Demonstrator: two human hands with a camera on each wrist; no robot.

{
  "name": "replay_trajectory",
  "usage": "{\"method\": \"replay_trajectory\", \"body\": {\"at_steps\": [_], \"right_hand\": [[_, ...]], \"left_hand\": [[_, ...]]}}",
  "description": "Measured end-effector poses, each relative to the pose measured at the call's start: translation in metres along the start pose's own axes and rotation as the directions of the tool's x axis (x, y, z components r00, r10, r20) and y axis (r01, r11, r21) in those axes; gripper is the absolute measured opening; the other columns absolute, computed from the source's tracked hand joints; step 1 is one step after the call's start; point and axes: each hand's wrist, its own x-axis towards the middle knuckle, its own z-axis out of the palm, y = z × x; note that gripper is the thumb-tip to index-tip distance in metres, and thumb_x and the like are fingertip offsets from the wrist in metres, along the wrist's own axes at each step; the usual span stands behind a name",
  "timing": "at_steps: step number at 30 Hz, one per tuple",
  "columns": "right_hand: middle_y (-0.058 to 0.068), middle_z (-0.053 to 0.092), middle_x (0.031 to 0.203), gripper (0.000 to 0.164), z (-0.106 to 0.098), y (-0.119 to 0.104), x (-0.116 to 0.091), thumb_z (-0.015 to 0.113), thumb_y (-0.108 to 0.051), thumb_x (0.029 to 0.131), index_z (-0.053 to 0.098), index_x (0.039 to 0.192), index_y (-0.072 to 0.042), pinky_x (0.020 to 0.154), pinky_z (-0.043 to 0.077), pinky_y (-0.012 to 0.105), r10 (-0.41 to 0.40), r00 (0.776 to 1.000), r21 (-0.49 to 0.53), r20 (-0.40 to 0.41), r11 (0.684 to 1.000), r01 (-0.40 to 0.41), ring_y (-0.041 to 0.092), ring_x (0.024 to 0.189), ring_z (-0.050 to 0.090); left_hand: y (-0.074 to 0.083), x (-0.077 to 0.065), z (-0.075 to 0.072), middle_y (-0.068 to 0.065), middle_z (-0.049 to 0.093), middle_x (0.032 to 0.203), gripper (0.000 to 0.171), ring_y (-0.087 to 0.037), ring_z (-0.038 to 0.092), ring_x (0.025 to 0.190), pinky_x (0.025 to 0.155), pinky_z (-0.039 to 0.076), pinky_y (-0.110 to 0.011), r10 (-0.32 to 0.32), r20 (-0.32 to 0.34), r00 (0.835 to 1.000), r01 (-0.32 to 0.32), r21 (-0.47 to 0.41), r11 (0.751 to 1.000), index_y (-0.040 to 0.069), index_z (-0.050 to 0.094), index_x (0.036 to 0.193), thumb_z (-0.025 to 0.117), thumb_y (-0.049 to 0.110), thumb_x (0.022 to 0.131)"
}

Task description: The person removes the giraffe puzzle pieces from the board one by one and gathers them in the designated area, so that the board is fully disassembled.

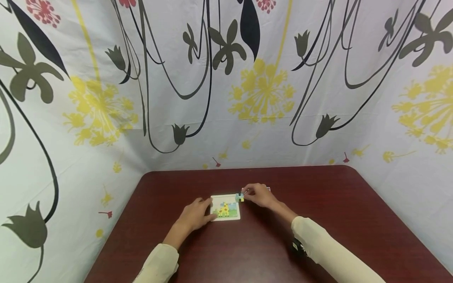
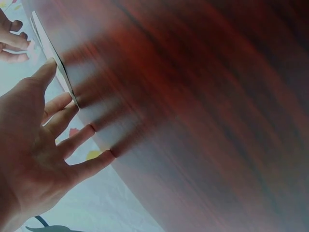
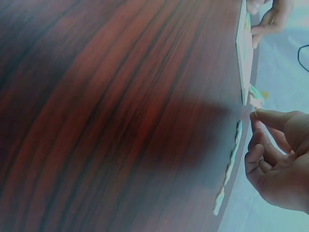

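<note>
A white-framed giraffe puzzle board (image 1: 226, 212) lies flat on the table. Beside its left edge, my left hand (image 1: 196, 214) rests with thumb and fingertips touching the frame; the left wrist view shows that hand's fingers (image 2: 77, 142) spread and fairly straight. Between thumb and fingertips, my right hand (image 1: 260, 195) pinches a small blue and yellow puzzle piece (image 1: 239, 197) over the board's upper right corner. In the right wrist view the puzzle piece (image 3: 256, 96) is tilted, just past the board's edge. Whether it touches the board I cannot tell.
Several flat loose pieces (image 3: 231, 162) lie on the table near the right hand, mostly hidden behind it in the head view. The dark red wooden table (image 1: 247, 251) has rounded far corners. A flower-printed cloth (image 1: 219, 98) hangs behind and at both sides.
</note>
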Motion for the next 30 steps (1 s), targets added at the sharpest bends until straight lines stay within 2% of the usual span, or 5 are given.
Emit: {"method": "replay_trajectory", "body": {"at_steps": [4, 10, 20, 26, 30], "right_hand": [[0.012, 0.076, 0.108, 0.014, -0.005, 0.005, -0.004, 0.072, -0.004, 0.097, 0.075, 0.111, -0.002, 0.081, 0.06, 0.039, 0.03, 1.0, -0.007, -0.004, 1.0, -0.03, 0.028, 0.1, 0.074], [0.011, 0.077, 0.103, 0.013, -0.008, 0.012, -0.009, 0.072, -0.004, 0.097, 0.075, 0.11, -0.001, 0.08, 0.06, 0.041, 0.029, 1.0, -0.038, -0.011, 0.999, -0.029, 0.028, 0.097, 0.074], [0.009, 0.077, 0.101, 0.015, -0.007, 0.015, -0.011, 0.071, -0.006, 0.098, 0.076, 0.111, -0.002, 0.08, 0.059, 0.042, 0.053, 0.998, -0.056, -0.017, 0.997, -0.054, 0.026, 0.095, 0.074], [0.009, 0.077, 0.101, 0.015, -0.008, 0.017, -0.012, 0.071, -0.005, 0.098, 0.076, 0.111, -0.001, 0.08, 0.059, 0.042, 0.029, 0.999, -0.071, -0.023, 0.997, -0.03, 0.027, 0.094, 0.073], [0.008, 0.077, 0.098, 0.015, -0.008, 0.019, -0.012, 0.071, -0.004, 0.097, 0.077, 0.111, 0.0, 0.075, 0.059, 0.039, 0.009, 1.0, -0.07, -0.025, 0.997, -0.01, 0.024, 0.09, 0.073]], "left_hand": [[0.0, 0.0, -0.001, -0.023, 0.058, 0.14, 0.048, -0.042, 0.06, 0.124, 0.093, 0.053, -0.06, 0.003, -0.004, 1.0, -0.003, 0.001, 1.0, 0.015, 0.063, 0.134, 0.069, 0.047, 0.099], [0.0, -0.001, -0.001, -0.022, 0.058, 0.138, 0.046, -0.041, 0.061, 0.121, 0.093, 0.052, -0.06, 0.0, 0.0, 1.0, 0.0, -0.001, 1.0, 0.015, 0.064, 0.132, 0.07, 0.046, 0.099], [0.002, 0.001, -0.002, -0.014, 0.066, 0.13, 0.048, -0.036, 0.06, 0.122, 0.094, 0.053, -0.057, 0.016, -0.008, 1.0, -0.016, 0.003, 1.0, 0.013, 0.064, 0.134, 0.072, 0.044, 0.098], [0.001, 0.0, -0.002, -0.01, 0.069, 0.129, 0.059, -0.036, 0.057, 0.129, 0.096, 0.052, -0.057, 0.021, -0.014, 1.0, -0.021, 0.009, 1.0, 0.01, 0.058, 0.145, 0.072, 0.044, 0.098], [0.001, 0.0, -0.002, -0.01, 0.069, 0.128, 0.057, -0.037, 0.055, 0.132, 0.097, 0.052, -0.057, 0.024, -0.009, 1.0, -0.024, 0.018, 1.0, 0.011, 0.059, 0.143, 0.071, 0.045, 0.099]]}}
